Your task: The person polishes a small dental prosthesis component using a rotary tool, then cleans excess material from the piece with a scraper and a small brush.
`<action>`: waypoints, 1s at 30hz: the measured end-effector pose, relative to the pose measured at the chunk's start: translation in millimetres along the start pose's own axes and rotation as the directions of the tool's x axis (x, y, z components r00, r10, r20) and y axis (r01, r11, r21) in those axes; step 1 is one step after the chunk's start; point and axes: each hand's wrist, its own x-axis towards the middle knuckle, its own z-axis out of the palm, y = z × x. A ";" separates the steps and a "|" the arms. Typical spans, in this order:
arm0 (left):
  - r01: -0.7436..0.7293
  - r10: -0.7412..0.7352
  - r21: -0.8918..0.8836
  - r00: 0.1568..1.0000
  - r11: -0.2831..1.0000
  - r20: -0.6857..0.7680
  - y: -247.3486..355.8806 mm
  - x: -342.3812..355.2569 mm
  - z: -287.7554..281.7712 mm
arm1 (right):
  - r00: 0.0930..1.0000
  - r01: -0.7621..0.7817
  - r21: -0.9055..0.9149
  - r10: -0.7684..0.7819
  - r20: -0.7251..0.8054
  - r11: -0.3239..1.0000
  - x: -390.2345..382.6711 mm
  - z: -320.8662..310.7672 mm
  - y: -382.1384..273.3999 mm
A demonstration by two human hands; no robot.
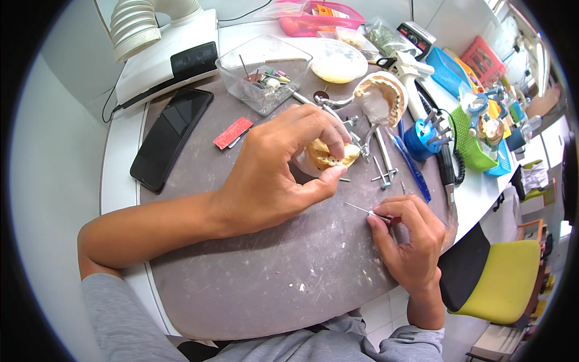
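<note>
The left hand [271, 166] is pinching small white teeth [335, 161] at a yellow dental cast [317, 151], fingertips nearly meeting; farther off, lower right, the right hand [415, 236] is holding a slim metal tool [360, 209] slanting up-left.

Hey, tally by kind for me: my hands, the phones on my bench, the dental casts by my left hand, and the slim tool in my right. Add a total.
Bare left hand and right hand: 2
Black rectangular phone: 1
Yellow dental cast and beige horseshoe-shaped dental cast: 2
Slim metal tool: 1
Total: 6
</note>
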 end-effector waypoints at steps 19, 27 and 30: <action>0.006 -0.011 -0.069 0.997 0.998 -0.080 -2.8 0.8 1.7 | 0.990 0.140 -0.156 -0.140 0.011 0.978 -2.8 3.1 4.3; -0.191 0.182 -0.021 0.960 0.981 -0.214 8.6 6.6 -19.0 | 0.989 0.147 -0.136 -0.147 0.012 0.980 -3.0 1.3 4.0; -0.129 0.123 -0.022 0.976 0.991 -0.180 24.8 0.1 -29.6 | 0.989 0.143 -0.071 -0.144 -0.017 0.987 -1.0 0.9 6.7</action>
